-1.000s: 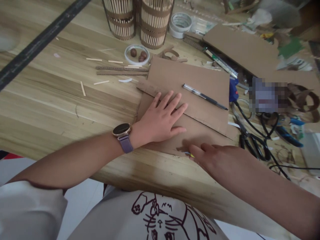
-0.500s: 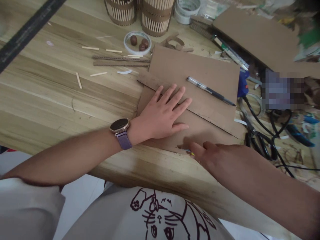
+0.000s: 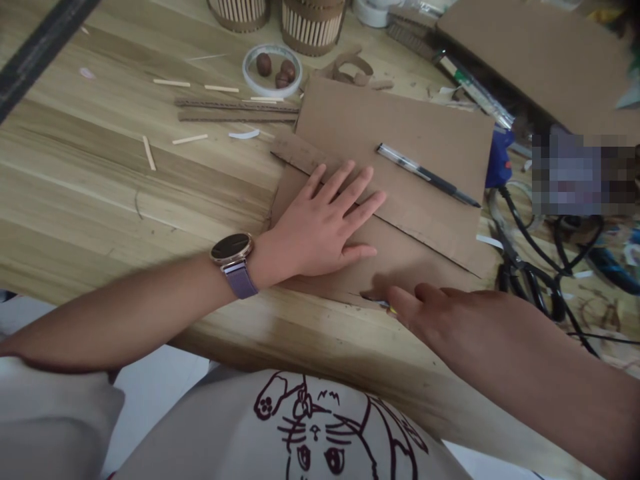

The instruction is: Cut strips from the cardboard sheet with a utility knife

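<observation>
My left hand lies flat with fingers spread, pressing on a brown cardboard strip and the cardboard sheet beneath it. My right hand is closed at the sheet's near edge around what looks like a utility knife. Only a bit of its thin blade and some yellow show past the fingers; the rest is hidden. The blade touches the cardboard near that edge. Beyond my left hand, a black pen rests on another cardboard piece.
Black-handled scissors and a dark cable lie to the right. Farther back are a white ring around brown balls, two slatted baskets, cardboard strips and several small sticks. A large cardboard piece lies at far right.
The view has shifted slightly, so the table items appear a little displaced. Both hands keep nearly the same places on the cardboard, the right still closed at the near edge.
</observation>
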### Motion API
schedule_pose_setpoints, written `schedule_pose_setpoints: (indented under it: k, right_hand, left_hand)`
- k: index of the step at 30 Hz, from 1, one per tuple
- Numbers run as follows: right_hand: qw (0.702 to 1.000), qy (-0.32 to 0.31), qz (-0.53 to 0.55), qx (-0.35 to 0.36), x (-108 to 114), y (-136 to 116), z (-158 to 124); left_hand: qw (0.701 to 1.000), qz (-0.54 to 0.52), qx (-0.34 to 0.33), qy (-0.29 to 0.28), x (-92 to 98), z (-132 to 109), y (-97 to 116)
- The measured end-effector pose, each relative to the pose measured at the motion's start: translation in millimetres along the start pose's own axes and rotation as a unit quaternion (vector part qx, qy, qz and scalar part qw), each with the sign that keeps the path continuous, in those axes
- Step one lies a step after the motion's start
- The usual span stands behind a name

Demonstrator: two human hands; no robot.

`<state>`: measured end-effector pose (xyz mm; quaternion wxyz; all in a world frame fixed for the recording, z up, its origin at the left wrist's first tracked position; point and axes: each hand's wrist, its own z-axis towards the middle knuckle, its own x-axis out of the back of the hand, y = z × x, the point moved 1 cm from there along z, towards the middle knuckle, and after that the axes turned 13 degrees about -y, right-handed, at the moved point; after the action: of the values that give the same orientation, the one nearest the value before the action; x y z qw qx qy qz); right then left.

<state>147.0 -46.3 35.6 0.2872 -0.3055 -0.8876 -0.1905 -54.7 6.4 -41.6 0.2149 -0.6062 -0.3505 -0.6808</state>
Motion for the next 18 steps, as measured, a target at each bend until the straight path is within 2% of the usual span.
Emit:
schedule_pose_setpoints:
  k: [6, 12, 15, 18]
  right_hand:
    - [1.000, 0.004, -0.002, 0.006, -6, 5, -3]
    - [0.998, -0.064, 0.001, -0.026, -2, 4, -3]
    - [0.999, -0.042, 0.006, -0.019, -8, 5, -3]
    - [1.000, 0.016, 0.026, -0.002, -16, 3, -3]
  left_hand:
    - [1.000, -0.006, -0.004, -0.002, 0.8, 0, 0]
    - [1.000, -0.007, -0.001, -0.006, 2.0, 1, 0]
    - [1.000, 0.006, 0.000, 0.001, 4.9, 0, 1]
    - [1.000, 0.024, -0.009, 0.008, 11.8, -2, 5]
